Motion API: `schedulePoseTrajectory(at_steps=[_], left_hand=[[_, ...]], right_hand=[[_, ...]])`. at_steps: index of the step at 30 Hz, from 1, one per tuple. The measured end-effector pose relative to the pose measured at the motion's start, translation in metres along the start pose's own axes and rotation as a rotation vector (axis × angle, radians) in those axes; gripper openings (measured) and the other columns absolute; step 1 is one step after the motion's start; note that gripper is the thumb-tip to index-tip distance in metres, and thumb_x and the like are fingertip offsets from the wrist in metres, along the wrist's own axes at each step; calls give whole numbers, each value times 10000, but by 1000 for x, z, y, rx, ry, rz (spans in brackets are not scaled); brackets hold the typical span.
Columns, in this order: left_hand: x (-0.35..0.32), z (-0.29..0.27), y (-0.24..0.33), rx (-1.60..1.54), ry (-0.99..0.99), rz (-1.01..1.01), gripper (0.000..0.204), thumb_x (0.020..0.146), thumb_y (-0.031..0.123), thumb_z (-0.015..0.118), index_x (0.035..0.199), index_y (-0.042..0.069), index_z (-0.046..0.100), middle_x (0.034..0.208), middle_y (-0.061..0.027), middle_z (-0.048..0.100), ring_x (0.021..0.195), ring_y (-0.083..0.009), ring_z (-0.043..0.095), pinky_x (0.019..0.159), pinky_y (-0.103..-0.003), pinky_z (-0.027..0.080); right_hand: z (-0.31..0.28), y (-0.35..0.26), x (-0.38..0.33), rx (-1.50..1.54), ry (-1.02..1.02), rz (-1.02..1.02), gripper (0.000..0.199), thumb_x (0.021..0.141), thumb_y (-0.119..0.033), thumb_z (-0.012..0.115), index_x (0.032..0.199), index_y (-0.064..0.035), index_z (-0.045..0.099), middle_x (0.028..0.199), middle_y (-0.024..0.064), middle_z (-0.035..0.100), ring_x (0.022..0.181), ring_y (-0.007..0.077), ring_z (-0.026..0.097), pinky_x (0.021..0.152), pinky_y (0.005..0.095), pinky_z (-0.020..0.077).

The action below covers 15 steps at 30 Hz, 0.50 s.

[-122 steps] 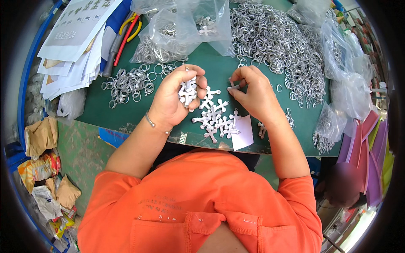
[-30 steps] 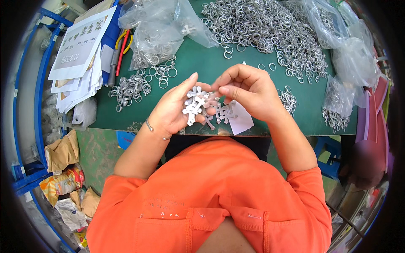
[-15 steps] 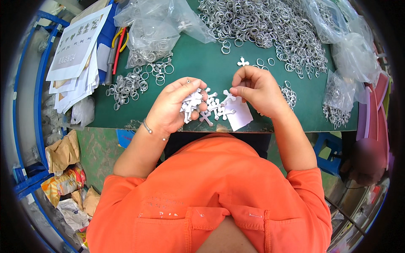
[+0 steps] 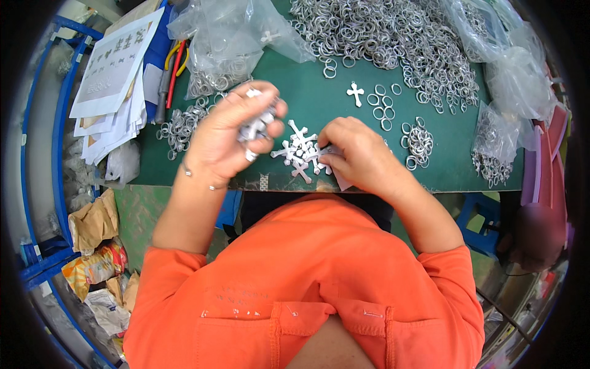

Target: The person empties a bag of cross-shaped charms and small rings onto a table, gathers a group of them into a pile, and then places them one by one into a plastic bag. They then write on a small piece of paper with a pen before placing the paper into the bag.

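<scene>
My left hand (image 4: pixel 222 126) is curled around a bunch of small silver cross pendants (image 4: pixel 257 128), blurred by motion, above the green table. To its right a loose heap of cross pendants (image 4: pixel 298 150) lies near the table's front edge. My right hand (image 4: pixel 358 150) rests at the heap's right side, its thumb and fingers pinching a cross pendant (image 4: pixel 332 149) that is partly hidden. A slip of white paper (image 4: pixel 343 179) shows under this hand, mostly covered. Farther back, one cross pendant (image 4: pixel 355 93) lies alone, beside several loose metal rings (image 4: pixel 385 104).
A large mound of metal rings (image 4: pixel 381 37) covers the back. Small ring piles lie at left (image 4: pixel 178 132) and right (image 4: pixel 418 144). Plastic bags (image 4: pixel 221 49), red-handled pliers (image 4: pixel 176 74) and paper sheets (image 4: pixel 114 74) sit at the left; another bag of rings (image 4: pixel 495 138) is at the right.
My left hand has moved left and up with its cross pendants. My right hand has come down and left onto the heap, uncovering the lone cross pendant and rings behind it.
</scene>
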<state>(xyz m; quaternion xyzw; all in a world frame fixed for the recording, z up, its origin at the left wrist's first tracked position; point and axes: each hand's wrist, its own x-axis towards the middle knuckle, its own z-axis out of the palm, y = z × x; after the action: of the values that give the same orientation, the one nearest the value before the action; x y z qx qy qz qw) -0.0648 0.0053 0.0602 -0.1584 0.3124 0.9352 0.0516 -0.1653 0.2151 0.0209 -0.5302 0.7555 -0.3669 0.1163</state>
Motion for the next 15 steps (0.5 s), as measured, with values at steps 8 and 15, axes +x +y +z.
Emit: schedulePoseTrajectory(at_steps=[8,15], left_hand=[[11,46,117,942,162,462,168,871,182,676,968,67,600,825,-52,627,662,-108,644,404,-176,422],[72,57,141,2052,281,233,231,843,185,686,1012,49,608,766,-34,631,630,-92,633,455,-227,457]], right_hand=[[-7,1,6,383,28,326,172,772,-4,680,936,-3,628,756,80,588,712,202,606,638,300,488],[-27,8,2,969,99,582,208,862,18,600,1067,49,621,887,94,664,747,114,626,625,236,506]])
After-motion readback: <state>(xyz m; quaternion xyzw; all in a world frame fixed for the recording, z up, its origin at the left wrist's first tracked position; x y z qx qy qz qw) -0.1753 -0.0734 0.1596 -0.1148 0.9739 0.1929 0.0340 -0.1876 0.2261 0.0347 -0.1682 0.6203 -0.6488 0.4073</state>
